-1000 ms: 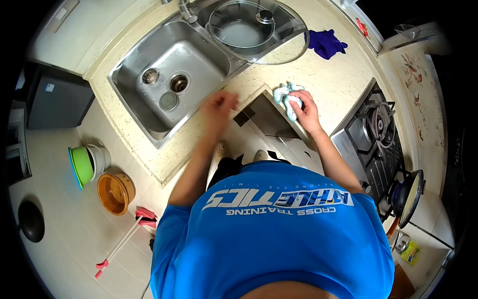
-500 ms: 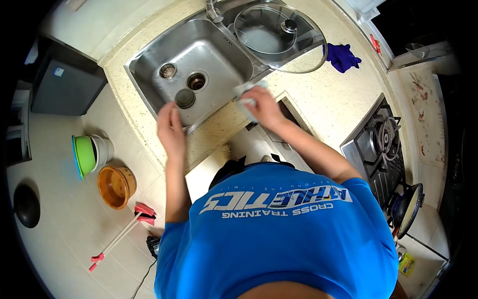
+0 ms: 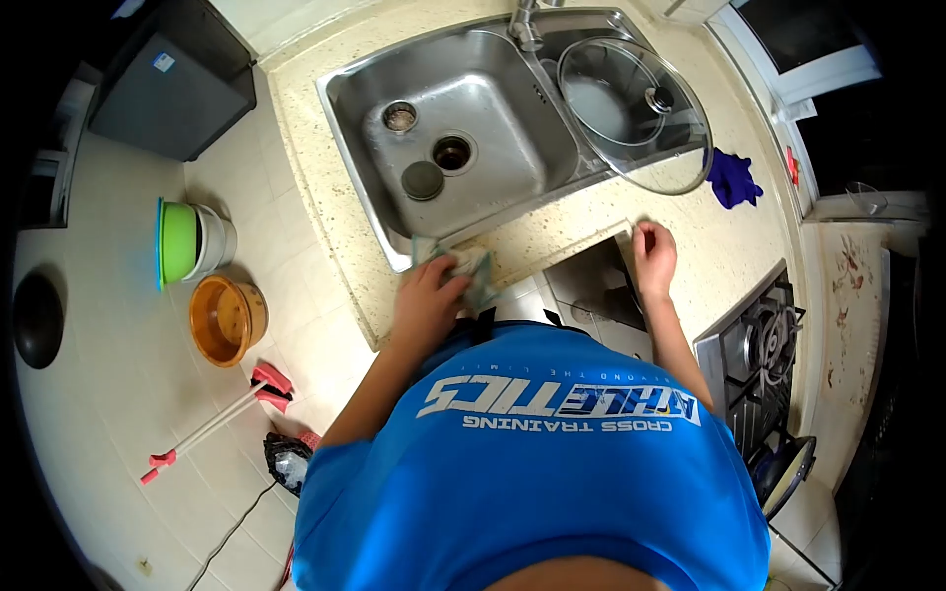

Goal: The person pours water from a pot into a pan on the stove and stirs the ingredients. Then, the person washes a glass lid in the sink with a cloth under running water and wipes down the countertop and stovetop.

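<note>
My left hand [image 3: 426, 303] presses a pale greenish cloth [image 3: 477, 271] against the counter's front edge, just below the near left corner of the sink [image 3: 493, 182]. Its fingers are bent over the cloth. Over on the right, my right hand [image 3: 654, 258] is at the counter edge beside a dark opening in the cabinet front, fingers curled in and nothing visible in them. In the steel basin, a round drain cover [image 3: 423, 181] lies beside the uncovered drain [image 3: 452, 153].
A glass lid [image 3: 680, 148] lies over the smaller basin, partly on the counter [image 3: 552, 219]. Right of it is a purple cloth [image 3: 732, 179]; a gas stove [image 3: 764, 340] stands further right. On the left floor are an orange-brown tub [image 3: 225, 320], a green basin [image 3: 177, 243] and a broom [image 3: 222, 419].
The cloth has passed from my right hand to my left and now sits nearer the counter's left part. My right hand has moved right. The camera view has shifted.
</note>
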`<state>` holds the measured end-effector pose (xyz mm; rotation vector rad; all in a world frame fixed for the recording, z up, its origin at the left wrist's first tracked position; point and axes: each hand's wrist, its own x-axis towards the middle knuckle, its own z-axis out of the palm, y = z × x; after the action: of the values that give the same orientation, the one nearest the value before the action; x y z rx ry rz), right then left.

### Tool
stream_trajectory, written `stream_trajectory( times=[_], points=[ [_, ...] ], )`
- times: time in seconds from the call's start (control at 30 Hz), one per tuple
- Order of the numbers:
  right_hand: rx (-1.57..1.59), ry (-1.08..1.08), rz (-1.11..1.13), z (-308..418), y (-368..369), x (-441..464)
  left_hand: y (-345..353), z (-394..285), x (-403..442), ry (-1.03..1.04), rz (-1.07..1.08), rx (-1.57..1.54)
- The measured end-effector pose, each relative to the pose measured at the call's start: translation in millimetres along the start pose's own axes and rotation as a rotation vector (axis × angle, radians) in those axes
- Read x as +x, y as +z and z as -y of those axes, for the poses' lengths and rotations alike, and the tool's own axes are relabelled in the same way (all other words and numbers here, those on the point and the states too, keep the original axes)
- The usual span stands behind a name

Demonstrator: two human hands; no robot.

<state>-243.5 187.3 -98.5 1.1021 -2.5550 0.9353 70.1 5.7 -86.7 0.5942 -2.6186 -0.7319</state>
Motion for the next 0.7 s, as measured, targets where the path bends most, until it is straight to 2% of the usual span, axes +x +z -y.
stream_trajectory(
  times=[0.17, 0.23, 0.27, 0.37, 0.63, 0.7],
  points=[
    [-0.179, 0.023, -0.037, 9.6, 7.7, -1.6, -36.2, 29.1, -33.3, -0.166, -0.055, 0.062],
    [-0.194, 0.012, -0.036, 8.8, 8.2, -1.7, -39.4, 48.1, -31.7, -0.293, -0.271, 0.039],
    [-0.201, -0.002, -0.035, 8.5, 8.1, -1.6, -43.5, 54.6, -23.3, -0.287, -0.279, 0.048],
    [-0.232, 0.012, -0.016, 13.8, 7.9, -0.2, -57.1, 84.7, 15.2, -0.282, -0.330, 0.181],
    [-0.292, 0.038, 0.004, 15.0, 9.8, 3.2, -87.2, 235.9, 144.5, -0.224, -0.478, 0.308],
    [-0.284, 0.018, 0.028, 17.0, 8.8, 5.2, -91.7, 275.7, 181.7, -0.302, -0.549, 0.399]
  ],
)
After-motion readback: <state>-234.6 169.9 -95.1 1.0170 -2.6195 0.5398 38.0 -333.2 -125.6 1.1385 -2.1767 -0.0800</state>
